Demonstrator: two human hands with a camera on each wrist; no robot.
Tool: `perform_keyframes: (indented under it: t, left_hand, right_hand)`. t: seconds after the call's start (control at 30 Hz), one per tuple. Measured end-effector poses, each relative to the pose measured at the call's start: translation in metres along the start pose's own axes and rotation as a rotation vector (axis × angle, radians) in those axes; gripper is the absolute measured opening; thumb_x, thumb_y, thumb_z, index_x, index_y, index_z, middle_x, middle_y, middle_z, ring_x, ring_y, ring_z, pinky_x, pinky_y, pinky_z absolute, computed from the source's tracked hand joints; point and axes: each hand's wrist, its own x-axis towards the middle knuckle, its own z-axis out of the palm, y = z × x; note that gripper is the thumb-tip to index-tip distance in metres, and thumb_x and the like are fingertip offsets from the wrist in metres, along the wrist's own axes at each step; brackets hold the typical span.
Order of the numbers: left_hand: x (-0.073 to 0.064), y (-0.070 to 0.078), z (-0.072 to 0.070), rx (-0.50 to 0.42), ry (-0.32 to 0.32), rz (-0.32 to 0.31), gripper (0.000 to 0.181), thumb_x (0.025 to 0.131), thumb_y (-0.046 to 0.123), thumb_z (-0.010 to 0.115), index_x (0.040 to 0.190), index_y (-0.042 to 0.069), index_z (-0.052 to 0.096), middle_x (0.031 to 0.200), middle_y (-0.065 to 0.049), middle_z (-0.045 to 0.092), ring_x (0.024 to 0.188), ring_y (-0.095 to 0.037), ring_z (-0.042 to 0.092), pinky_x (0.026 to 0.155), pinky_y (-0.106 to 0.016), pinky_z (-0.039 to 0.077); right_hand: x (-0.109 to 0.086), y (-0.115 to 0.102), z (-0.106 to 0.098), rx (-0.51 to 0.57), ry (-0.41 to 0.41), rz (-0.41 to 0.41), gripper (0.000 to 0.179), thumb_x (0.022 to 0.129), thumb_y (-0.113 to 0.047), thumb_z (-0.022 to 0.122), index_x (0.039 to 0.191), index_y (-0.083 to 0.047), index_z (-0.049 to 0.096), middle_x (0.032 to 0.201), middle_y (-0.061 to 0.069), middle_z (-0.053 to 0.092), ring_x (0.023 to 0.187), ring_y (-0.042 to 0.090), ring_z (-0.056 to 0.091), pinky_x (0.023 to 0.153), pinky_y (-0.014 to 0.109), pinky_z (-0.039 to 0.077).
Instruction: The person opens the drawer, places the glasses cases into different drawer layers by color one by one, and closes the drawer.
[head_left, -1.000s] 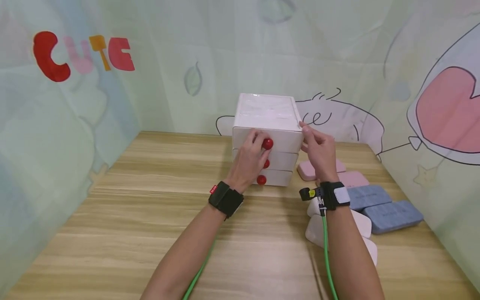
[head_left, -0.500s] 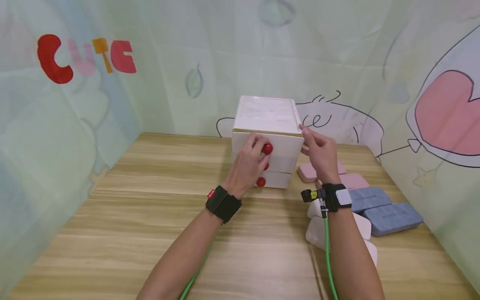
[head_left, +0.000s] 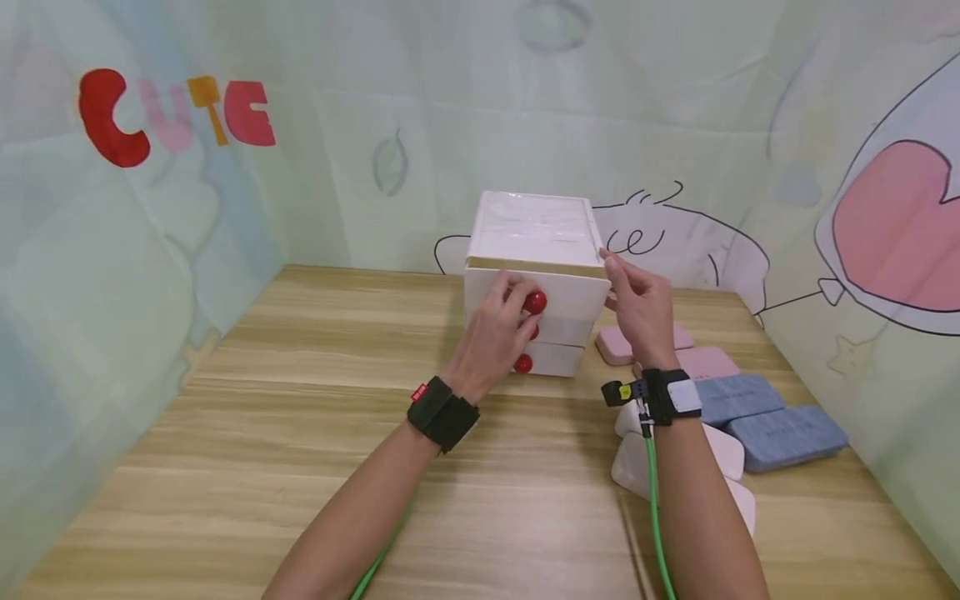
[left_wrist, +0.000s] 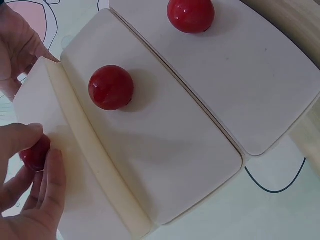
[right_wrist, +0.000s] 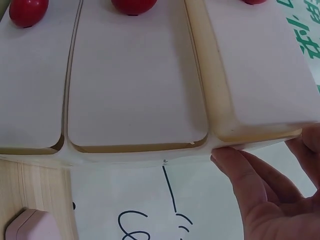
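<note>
Left fingers (left_wrist: 54, 184) pinch a round red knob (head_left: 535, 302), half-hiding the middle knob (head_left: 534, 332); extended right fingers (right_wrist: 246, 176) touch the white drawer box's (head_left: 536, 227) edge

1. Wood-grain tabletop (head_left: 300, 408), light brown.
2. Two pink rounded blocks (head_left: 708, 362) on its right side.
3. Two blue rounded blocks (head_left: 787, 437), side by side, with dark lettering on top, nearer than the pink ones.
4. White rounded blocks (head_left: 632, 467), partly hidden, just left of the blue pair.
5. Pale green printed backdrop (head_left: 330, 200), bearing the multicoloured word "CUTE" (head_left: 182, 123), a leaf (head_left: 390, 164), a star (head_left: 855, 352) and a balloon with a pink heart (head_left: 892, 221).
</note>
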Motion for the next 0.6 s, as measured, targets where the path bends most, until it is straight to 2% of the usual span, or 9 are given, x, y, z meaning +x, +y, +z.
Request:
perform_keyframes:
  t: [0.23, 0.6]
  left_hand:
    - [-0.0029, 0.0035, -0.0017, 0.0, 0.002, 0.011, 0.035, 0.091, 0.005, 0.075, 0.123, -0.001, 0.063, 0.118, -0.013, 0.058, 0.108, -0.024, 0.068, 0.099, -0.033, 0.056]
    - [-0.0091, 0.0083, -0.0047, 0.002, -0.006, 0.022, 0.036, 0.091, 0.006, 0.075, 0.123, -0.001, 0.062, 0.118, -0.013, 0.058, 0.107, -0.024, 0.068, 0.1, -0.033, 0.056]
  right_hand:
    - [-0.003, -0.0029, 0.0014, 0.004, 0.024, -0.005, 0.043, 0.099, -0.051, 0.058, 0.136, -0.031, 0.064, 0.151, -0.01, 0.056, 0.138, 0.019, 0.056, 0.103, 0.042, 0.054]
    - [-0.0031, -0.0008, 0.0013, -0.014, 0.036, -0.025, 0.042, 0.099, -0.053, 0.058, 0.135, -0.033, 0.065, 0.144, -0.007, 0.062, 0.131, 0.013, 0.059, 0.099, 0.038, 0.057]
